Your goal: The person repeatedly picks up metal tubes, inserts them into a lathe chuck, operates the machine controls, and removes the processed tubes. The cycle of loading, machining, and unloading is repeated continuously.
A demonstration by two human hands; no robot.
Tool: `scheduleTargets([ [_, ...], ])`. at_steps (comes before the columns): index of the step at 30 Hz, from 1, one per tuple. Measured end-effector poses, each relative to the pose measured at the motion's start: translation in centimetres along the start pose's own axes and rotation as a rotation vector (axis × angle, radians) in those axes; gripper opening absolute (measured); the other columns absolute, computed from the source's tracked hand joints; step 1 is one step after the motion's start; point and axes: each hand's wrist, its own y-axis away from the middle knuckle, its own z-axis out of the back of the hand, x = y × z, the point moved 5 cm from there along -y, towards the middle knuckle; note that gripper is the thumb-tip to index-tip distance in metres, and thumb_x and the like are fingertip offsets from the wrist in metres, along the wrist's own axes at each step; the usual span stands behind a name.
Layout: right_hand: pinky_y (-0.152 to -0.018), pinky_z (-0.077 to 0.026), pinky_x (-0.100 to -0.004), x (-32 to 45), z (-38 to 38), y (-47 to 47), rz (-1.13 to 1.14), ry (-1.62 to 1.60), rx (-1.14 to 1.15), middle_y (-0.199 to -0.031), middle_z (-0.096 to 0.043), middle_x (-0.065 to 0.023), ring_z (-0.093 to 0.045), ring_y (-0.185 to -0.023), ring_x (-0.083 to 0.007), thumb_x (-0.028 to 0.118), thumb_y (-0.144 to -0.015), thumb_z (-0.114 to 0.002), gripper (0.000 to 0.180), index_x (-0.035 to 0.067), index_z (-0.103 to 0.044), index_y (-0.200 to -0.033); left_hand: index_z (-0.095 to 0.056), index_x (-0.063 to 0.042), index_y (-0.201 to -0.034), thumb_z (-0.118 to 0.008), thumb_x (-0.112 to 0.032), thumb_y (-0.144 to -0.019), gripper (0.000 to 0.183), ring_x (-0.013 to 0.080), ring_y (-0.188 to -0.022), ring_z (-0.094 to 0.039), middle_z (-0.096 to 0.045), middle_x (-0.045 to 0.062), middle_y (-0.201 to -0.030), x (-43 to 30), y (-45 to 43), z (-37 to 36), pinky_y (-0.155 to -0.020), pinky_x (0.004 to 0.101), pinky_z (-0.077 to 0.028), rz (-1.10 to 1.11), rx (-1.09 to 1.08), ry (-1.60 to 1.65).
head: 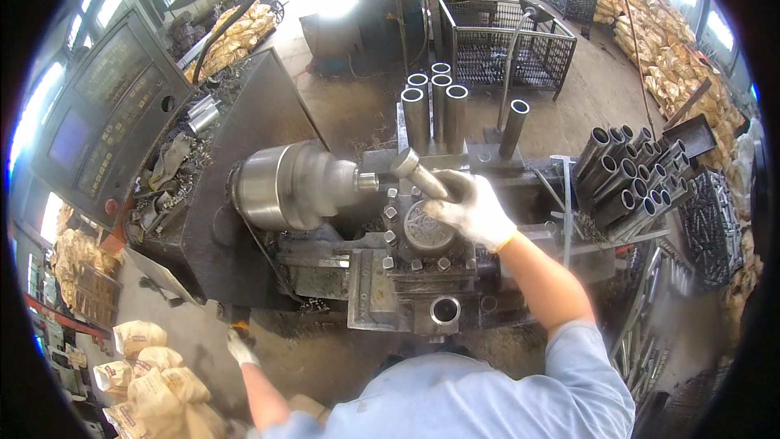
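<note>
My right hand point(475, 210), in a white glove, grips a short metal bar point(426, 180) with a wider round end. It is above the square tool post point(429, 231) of a lathe, whose rim carries several bolts. Left of the bar is the steel chuck point(268, 186), its surface streaked as if turning. A short bright cylindrical end point(367, 181) sticks out of its nose towards the bar, apart from it. My left hand point(242, 349), also gloved, is low at the lathe's front left, by a small dark and orange object point(241, 326); its fingers are too indistinct to read.
Upright steel tubes point(456, 119) stand behind the tool post. More tubes point(627, 180) lean stacked at right beside a metal square-like bar point(568, 213). A control panel point(97, 116) rises at left. Paper sacks point(158, 384) lie lower left; a wire-mesh crate point(509, 49) stands behind.
</note>
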Motion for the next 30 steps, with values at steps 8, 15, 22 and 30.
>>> scheduleTargets([
  [8,-0.093,-0.057,-0.0346,0.5,-0.3,0.1,-0.015,0.066,-0.005,-0.11,-0.078,-0.0144,-0.071,-0.098,-0.015,0.029,-0.084,-0.088,0.059,-0.002,-0.071,-0.131,-0.061,0.001,-0.144,-0.078,-0.025,-0.093,0.06,0.0223,-0.099,-0.072,-0.073,0.013,-0.117,-5.2,25.3,-25.5,-0.08,0.0366,-0.064,-0.257,0.758,-0.04],
  [15,-0.094,-0.056,-0.034,0.7,-0.3,0.6,0.013,0.013,-0.024,-0.11,-0.078,-0.0131,-0.07,-0.099,-0.0149,0.028,-0.085,-0.089,0.057,-0.003,-0.071,-0.13,-0.074,-0.01,-0.13,-0.078,-0.03,-0.092,0.043,0.0314,-0.098,-0.077,-0.08,0.015,-0.103,-12.6,32.9,-44.8,-0.091,0.0392,-0.059,-0.65,0.984,-0.71],
  [22,-0.093,-0.057,-0.034,0.6,-0.2,0.5,0.045,0.006,0.017,-0.109,-0.078,-0.0134,-0.07,-0.097,-0.0138,0.032,-0.087,-0.088,0.059,-0.002,-0.07,-0.132,-0.069,-0.008,-0.134,-0.075,-0.041,-0.094,0.053,0.0354,-0.097,-0.077,-0.079,0.017,-0.105,-15.0,32.3,-38.9,-0.09,0.046,-0.059,-0.886,0.732,-1.226],
  [30,-0.092,-0.059,-0.0376,1.4,1.8,-1.2,0.009,0.052,0.08,-0.109,-0.079,-0.0201,-0.075,-0.098,-0.0222,0.041,-0.084,-0.088,0.069,-0.007,-0.07,-0.131,-0.06,-0.01,-0.15,-0.077,-0.054,-0.087,0.079,0.037,-0.149,-0.045,-0.055,0.019,-0.156,-23.3,36.9,-46.9,-0.132,0.0605,-0.014,-1.913,0.39,-1.546],
])
